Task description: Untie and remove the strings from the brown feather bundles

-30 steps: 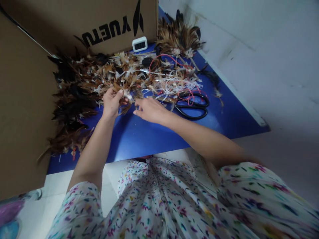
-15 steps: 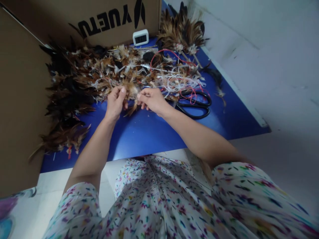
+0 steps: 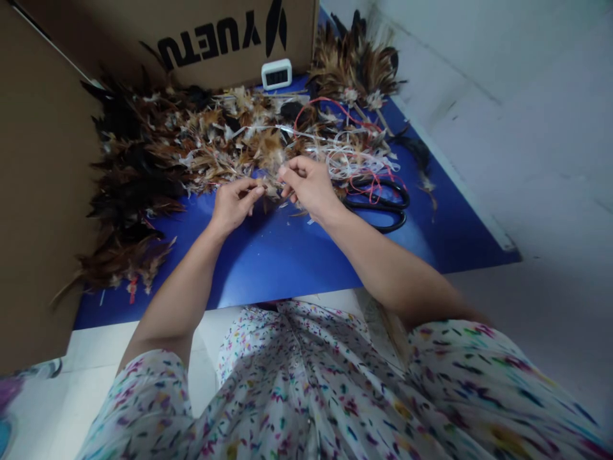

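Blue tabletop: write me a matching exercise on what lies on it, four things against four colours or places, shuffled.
Things
1. Scissor handles
2. White-framed display
3. Loose dark feather
4. Tabletop

Colours or places
A. Just in front of the lettered cardboard box
B. Blue
C. Black, with red string across them
D. Near the table's right-hand edge in the picture, apart from the big feather pile

Right pairs: 1-C, 2-A, 3-D, 4-B
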`<action>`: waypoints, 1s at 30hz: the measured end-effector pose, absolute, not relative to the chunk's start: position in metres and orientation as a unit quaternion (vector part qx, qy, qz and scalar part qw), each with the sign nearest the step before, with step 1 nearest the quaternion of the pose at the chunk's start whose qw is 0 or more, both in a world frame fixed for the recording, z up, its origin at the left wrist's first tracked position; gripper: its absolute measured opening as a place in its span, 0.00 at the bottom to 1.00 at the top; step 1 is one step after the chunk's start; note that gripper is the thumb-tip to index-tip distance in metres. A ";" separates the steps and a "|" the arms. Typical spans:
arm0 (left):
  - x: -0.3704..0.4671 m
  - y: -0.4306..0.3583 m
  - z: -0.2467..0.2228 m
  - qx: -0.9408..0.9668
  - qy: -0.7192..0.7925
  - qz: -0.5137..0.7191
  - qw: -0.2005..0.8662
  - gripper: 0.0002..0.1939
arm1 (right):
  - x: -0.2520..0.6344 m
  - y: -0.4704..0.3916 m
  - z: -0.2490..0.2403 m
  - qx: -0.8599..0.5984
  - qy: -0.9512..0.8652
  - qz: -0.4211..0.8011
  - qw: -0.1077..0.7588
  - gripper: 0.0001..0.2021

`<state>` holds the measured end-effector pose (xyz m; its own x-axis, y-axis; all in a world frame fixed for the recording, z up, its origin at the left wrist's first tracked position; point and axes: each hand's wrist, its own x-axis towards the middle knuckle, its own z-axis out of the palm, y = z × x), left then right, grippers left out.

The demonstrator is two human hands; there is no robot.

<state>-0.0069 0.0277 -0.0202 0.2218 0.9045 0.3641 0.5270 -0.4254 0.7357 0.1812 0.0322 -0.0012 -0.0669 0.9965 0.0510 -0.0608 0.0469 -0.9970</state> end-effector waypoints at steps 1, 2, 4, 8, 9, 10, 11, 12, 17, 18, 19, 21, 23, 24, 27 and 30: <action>-0.009 0.029 -0.019 0.744 0.480 0.421 0.198 0.21 | 0.182 0.033 -0.001 -0.456 -0.509 0.513 0.519 0.10; -0.011 0.030 -0.018 0.744 0.479 0.441 0.153 0.21 | 0.183 0.034 0.000 -0.455 -0.505 0.511 0.527 0.10; -0.013 0.030 -0.014 0.743 0.479 0.463 0.063 0.19 | 0.185 0.034 0.001 -0.448 -0.497 0.516 0.535 0.09; -0.010 0.024 -0.007 0.741 0.477 0.472 -0.008 0.14 | 0.186 0.031 0.002 -0.442 -0.489 0.535 0.529 0.10; -0.008 0.021 -0.007 0.739 0.476 0.476 -0.003 0.13 | 0.186 0.030 0.002 -0.442 -0.487 0.541 0.524 0.10; -0.006 0.019 -0.007 0.737 0.476 0.480 0.009 0.13 | 0.186 0.029 0.003 -0.443 -0.485 0.548 0.518 0.10; -0.004 0.017 -0.007 0.732 0.478 0.484 0.026 0.13 | 0.185 0.027 0.004 -0.443 -0.483 0.557 0.510 0.09; -0.001 0.016 -0.008 0.728 0.481 0.486 0.047 0.12 | 0.185 0.026 0.004 -0.442 -0.482 0.566 0.502 0.08; 0.003 0.012 -0.012 0.704 0.487 0.497 0.145 0.16 | 0.185 0.023 0.006 -0.433 -0.475 0.592 0.486 0.08; 0.003 0.013 -0.012 0.700 0.480 0.504 0.160 0.17 | 0.185 0.023 0.006 -0.431 -0.473 0.593 0.488 0.08; 0.003 0.013 -0.012 0.694 0.473 0.515 0.173 0.19 | 0.185 0.023 0.006 -0.430 -0.470 0.594 0.491 0.07; 0.003 0.014 -0.012 0.677 0.468 0.537 0.186 0.21 | 0.186 0.023 0.005 -0.428 -0.466 0.596 0.495 0.06; 0.004 0.014 -0.012 0.659 0.477 0.550 0.186 0.21 | 0.186 0.022 0.005 -0.424 -0.467 0.600 0.492 0.06; 0.005 0.014 -0.013 0.655 0.483 0.551 0.186 0.20 | 0.185 0.021 0.005 -0.421 -0.472 0.603 0.487 0.06; 0.011 0.013 -0.013 0.660 0.492 0.537 0.184 0.19 | 0.183 0.018 0.006 -0.406 -0.503 0.607 0.463 0.06; 0.017 0.009 -0.014 0.670 0.503 0.514 0.186 0.21 | 0.180 0.014 0.004 -0.397 -0.548 0.595 0.434 0.08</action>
